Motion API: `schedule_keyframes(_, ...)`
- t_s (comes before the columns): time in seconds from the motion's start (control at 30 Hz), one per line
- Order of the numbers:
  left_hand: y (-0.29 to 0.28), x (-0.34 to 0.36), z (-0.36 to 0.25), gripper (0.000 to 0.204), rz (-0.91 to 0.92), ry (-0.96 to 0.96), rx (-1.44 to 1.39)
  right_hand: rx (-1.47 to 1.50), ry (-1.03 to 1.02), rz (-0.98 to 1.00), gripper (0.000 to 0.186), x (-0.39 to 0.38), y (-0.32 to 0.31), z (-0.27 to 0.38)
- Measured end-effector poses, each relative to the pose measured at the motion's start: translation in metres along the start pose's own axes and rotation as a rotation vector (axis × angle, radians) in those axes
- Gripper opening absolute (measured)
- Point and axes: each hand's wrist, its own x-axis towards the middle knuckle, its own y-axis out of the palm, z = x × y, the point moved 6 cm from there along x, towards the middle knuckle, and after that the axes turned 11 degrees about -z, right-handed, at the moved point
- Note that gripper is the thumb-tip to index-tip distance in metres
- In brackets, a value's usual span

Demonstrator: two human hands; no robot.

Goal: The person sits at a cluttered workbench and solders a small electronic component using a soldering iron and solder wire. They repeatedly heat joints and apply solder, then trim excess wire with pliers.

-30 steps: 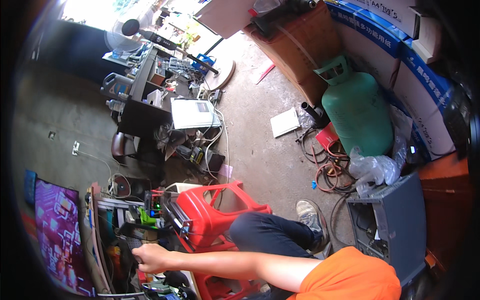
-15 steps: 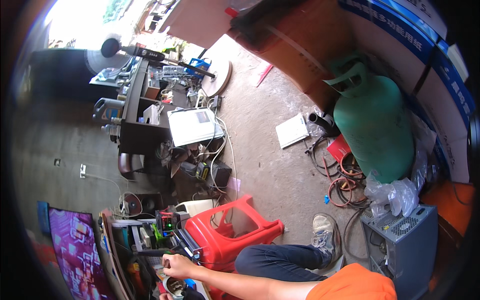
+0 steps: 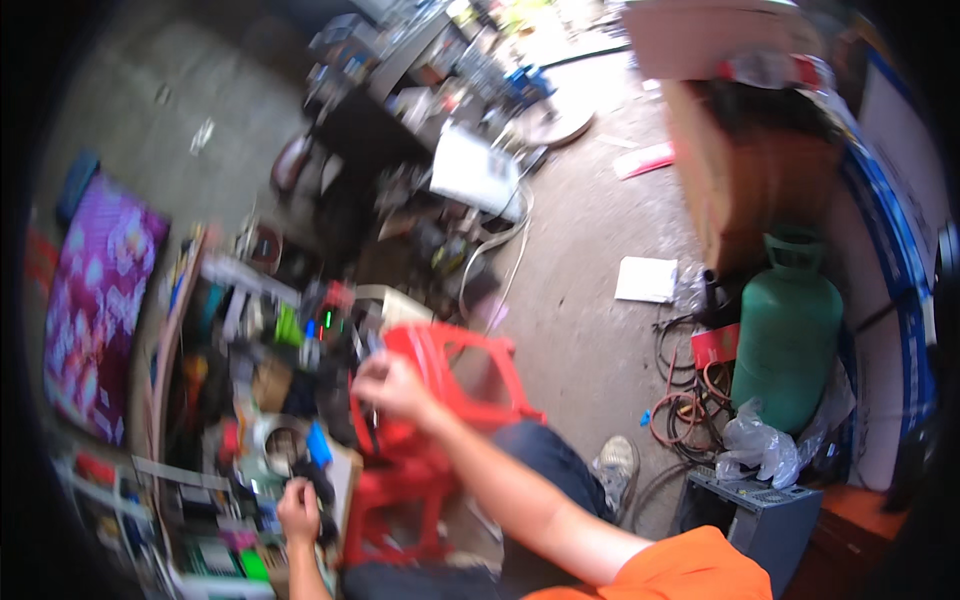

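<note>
My right hand (image 3: 395,387) is raised over the near-left edge of a red plastic stool (image 3: 520,392), its fingers curled together. Blur hides what they hold, if anything. Lower and to the left, my left hand (image 3: 299,512) is closed beside a dark object (image 3: 322,487), and whatever lies in its grasp cannot be made out. Just beyond it on the cluttered worktop stands a round, pale-rimmed container (image 3: 283,440) with small things inside. A bright blue piece (image 3: 319,444) lies beside that container.
A purple patterned screen or panel (image 3: 100,310) stands at the far left. Along the right are a green gas cylinder (image 3: 790,345), coiled hoses (image 3: 690,400) and a grey computer case (image 3: 745,530). A white flat box (image 3: 480,172) and cables sit toward the back.
The view has swung left and down, showing more of the worktop. My right hand has moved away from the round container toward the stool; my left hand is now more fully in view.
</note>
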Motion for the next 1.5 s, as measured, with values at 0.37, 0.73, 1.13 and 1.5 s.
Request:
schedule_keyframes(0.37, -0.035, -0.191, 0.022, 0.008, 0.068, -0.252, -0.089, -0.097, 0.021, -0.121, 0.022, 0.003, -0.014, 0.037)
schedule_keyframes(0.73, -0.018, -0.250, 0.065, 0.010, 0.170, -0.178, -0.139, -0.774, 0.017, -0.373, 0.026, 0.041, -0.056, -0.028)
schedule_keyframes(1.13, -0.002, -0.243, 0.084, 0.015, 0.503, -0.183, -0.193, -1.577, -0.319, -0.387, 0.025, 0.059, -0.047, -0.078)
schedule_keyframes(1.5, 0.023, -0.180, 0.054, 0.014, 0.785, -0.234, -0.416, -1.685, -0.203, -0.090, 0.028, 0.056, -0.019, -0.076)
